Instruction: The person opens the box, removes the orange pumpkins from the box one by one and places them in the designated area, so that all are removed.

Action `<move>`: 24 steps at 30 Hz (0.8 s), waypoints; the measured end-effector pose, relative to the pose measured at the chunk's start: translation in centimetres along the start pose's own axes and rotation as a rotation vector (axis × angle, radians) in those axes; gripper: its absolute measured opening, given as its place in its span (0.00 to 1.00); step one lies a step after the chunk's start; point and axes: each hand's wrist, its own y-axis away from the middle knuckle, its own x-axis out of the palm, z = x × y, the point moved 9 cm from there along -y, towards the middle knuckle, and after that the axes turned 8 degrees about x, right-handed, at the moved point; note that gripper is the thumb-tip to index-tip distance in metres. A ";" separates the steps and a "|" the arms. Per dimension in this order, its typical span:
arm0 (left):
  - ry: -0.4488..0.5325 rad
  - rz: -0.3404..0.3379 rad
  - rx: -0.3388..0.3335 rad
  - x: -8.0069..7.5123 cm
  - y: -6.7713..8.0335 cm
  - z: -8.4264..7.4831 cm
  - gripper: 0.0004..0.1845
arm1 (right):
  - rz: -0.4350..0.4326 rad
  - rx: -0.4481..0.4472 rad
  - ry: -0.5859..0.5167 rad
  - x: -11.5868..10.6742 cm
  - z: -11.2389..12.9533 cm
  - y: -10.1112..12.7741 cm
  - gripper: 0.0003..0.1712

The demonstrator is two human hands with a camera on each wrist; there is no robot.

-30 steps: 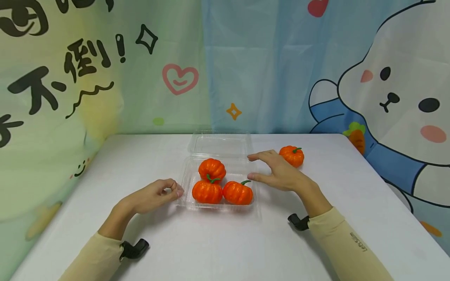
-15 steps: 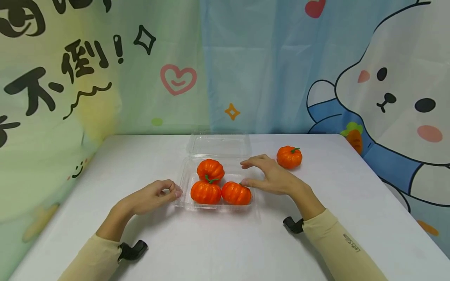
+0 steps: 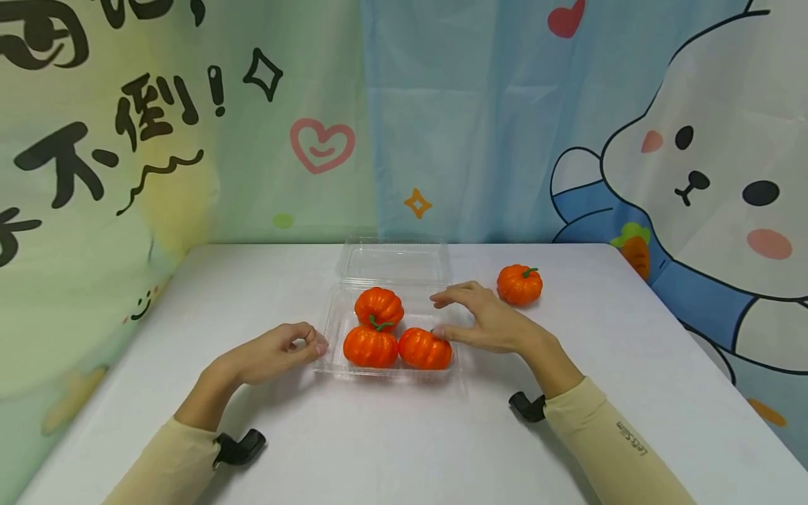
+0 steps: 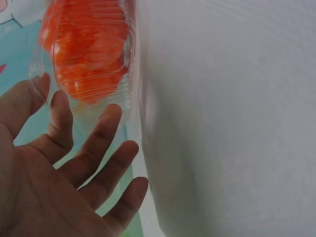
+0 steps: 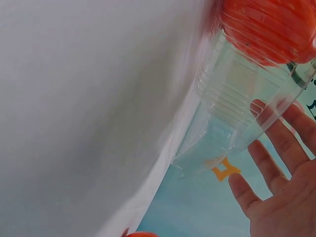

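Three small orange toy pumpkins sit in a clear plastic clamshell box (image 3: 419, 298) in the head view: one at the back (image 3: 379, 305), one front left (image 3: 370, 347) and one front right (image 3: 426, 349). My left hand (image 3: 278, 353) pinches the box's left rim between thumb and index finger; the other fingers spread apart in the left wrist view. Over the right rim reaches my right hand (image 3: 482, 322), fingers parted and holding nothing. Its thumb overlaps the stem of the front right pumpkin in the head view. In the right wrist view, some fingertips show through the clear wall.
Another toy pumpkin (image 3: 520, 285) stands on the white table (image 3: 391, 442), behind and right of my right hand. The box's clear lid (image 3: 394, 261) lies open toward the back edge. A printed cloth (image 3: 435, 119) hangs behind the table.
My right hand has moved slightly left, bringing its fingers over the box and its thumb to the front right pumpkin's stem. The left hand keeps its place at the rim.
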 end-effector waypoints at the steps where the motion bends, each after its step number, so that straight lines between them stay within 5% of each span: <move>1: -0.001 0.000 0.002 0.0 0.0 0.0 0.11 | 0.001 -0.001 -0.002 0.0 0.1 0.0 0.36; 24: 0.028 0.004 -0.008 0.1 0.1 0.1 0.12 | 0.072 0.008 -0.003 1.3 0.6 0.3 0.33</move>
